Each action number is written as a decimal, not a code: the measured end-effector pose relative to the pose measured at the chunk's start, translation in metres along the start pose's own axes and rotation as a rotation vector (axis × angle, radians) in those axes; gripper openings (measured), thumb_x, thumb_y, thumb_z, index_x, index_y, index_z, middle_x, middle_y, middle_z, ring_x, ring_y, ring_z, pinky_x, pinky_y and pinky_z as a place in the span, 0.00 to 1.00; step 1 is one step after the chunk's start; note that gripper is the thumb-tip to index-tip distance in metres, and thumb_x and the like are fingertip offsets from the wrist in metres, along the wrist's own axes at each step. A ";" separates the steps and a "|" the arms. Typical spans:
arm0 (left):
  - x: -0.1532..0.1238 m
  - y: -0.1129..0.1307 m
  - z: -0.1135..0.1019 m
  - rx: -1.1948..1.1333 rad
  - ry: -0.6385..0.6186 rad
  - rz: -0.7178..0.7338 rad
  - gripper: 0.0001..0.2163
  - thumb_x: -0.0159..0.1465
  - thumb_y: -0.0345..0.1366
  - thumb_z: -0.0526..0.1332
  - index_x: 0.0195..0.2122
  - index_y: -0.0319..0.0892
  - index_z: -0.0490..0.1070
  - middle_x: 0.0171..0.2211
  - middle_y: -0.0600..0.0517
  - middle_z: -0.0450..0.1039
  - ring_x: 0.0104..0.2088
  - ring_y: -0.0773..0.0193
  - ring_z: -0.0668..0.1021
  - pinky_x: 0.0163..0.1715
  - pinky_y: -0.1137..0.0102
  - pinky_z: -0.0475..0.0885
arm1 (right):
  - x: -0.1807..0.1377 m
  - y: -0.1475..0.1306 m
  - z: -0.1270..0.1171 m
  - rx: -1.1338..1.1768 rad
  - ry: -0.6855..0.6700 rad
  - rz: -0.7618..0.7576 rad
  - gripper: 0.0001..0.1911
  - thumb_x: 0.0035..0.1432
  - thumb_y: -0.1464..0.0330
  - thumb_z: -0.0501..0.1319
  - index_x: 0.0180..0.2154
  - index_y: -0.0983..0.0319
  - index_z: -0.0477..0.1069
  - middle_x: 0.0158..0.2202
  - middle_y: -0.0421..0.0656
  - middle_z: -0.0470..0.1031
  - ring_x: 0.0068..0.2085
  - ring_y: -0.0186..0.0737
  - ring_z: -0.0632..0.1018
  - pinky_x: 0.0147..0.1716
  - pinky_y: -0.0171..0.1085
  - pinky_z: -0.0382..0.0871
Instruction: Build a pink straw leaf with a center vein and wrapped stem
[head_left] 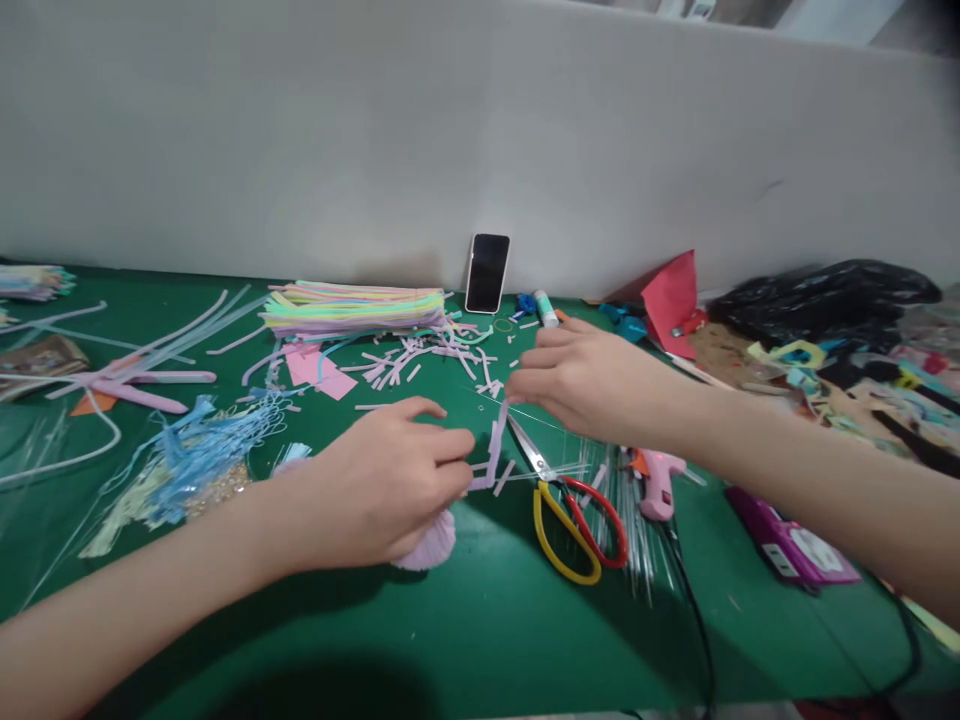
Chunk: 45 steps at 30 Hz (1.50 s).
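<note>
A bent lilac pipe cleaner spans the gap between my two hands. My right hand pinches its upper end between thumb and fingers. The lower end runs to the fingertips of my left hand, which is closed with its fingers curled. Below the left palm, partly hidden by it, is a round fluffy lilac piece. Scissors with one yellow and one red handle lie just under the right hand, blades pointing away. Short cut lilac pieces are scattered beyond the hands.
A pastel pipe cleaner bundle and a phone stand along the back. Blue tassels lie left. At right are clear sticks, a pink glue gun with a cord, a purple packet and a black bag.
</note>
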<state>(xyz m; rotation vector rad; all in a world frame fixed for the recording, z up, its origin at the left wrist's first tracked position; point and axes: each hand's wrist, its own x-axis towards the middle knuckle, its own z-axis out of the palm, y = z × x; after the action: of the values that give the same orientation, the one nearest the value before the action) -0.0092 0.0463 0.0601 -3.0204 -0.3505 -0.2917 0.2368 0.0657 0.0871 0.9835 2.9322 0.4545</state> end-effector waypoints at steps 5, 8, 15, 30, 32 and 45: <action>-0.009 -0.010 -0.010 -0.070 0.174 -0.129 0.13 0.67 0.31 0.52 0.30 0.40 0.73 0.31 0.50 0.75 0.33 0.63 0.75 0.44 0.64 0.70 | -0.025 -0.019 0.024 0.097 -0.022 0.022 0.09 0.58 0.78 0.56 0.35 0.61 0.73 0.26 0.40 0.74 0.31 0.40 0.64 0.33 0.39 0.50; -0.010 -0.019 -0.007 0.016 0.180 -0.186 0.13 0.68 0.33 0.52 0.29 0.40 0.73 0.30 0.50 0.74 0.32 0.63 0.75 0.43 0.63 0.70 | -0.035 -0.048 0.026 0.066 -0.010 0.010 0.06 0.57 0.77 0.59 0.33 0.62 0.72 0.24 0.40 0.71 0.29 0.40 0.64 0.34 0.39 0.51; 0.004 -0.025 0.020 0.262 -0.049 -0.077 0.05 0.58 0.28 0.56 0.28 0.40 0.72 0.28 0.52 0.71 0.28 0.60 0.75 0.48 0.54 0.68 | -0.021 -0.079 -0.013 -0.056 0.083 -0.046 0.08 0.56 0.76 0.59 0.25 0.61 0.68 0.21 0.39 0.68 0.26 0.39 0.63 0.35 0.41 0.52; -0.005 -0.011 0.002 0.086 0.255 -0.090 0.11 0.67 0.31 0.53 0.30 0.39 0.72 0.31 0.51 0.75 0.31 0.64 0.76 0.50 0.60 0.68 | -0.017 -0.022 0.019 0.079 -0.117 0.067 0.09 0.55 0.79 0.56 0.30 0.61 0.71 0.24 0.39 0.72 0.30 0.39 0.68 0.36 0.39 0.51; -0.005 -0.021 0.004 0.144 0.255 -0.138 0.12 0.68 0.32 0.52 0.30 0.39 0.72 0.30 0.51 0.74 0.31 0.64 0.76 0.46 0.60 0.69 | -0.022 -0.040 0.025 0.087 -0.121 0.053 0.08 0.53 0.80 0.57 0.30 0.61 0.70 0.24 0.39 0.72 0.29 0.38 0.68 0.36 0.39 0.52; 0.002 -0.002 0.035 0.281 0.010 0.111 0.08 0.60 0.24 0.55 0.30 0.41 0.72 0.29 0.53 0.70 0.31 0.62 0.74 0.60 0.55 0.58 | 0.002 -0.030 -0.024 -0.219 -0.027 -0.028 0.11 0.56 0.80 0.56 0.27 0.61 0.70 0.23 0.40 0.70 0.29 0.40 0.66 0.40 0.43 0.52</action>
<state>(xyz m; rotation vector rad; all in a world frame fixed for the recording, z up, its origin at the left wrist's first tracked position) -0.0013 0.0521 0.0263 -2.7481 -0.2018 -0.2273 0.2153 0.0375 0.1021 0.9119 2.7920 0.7352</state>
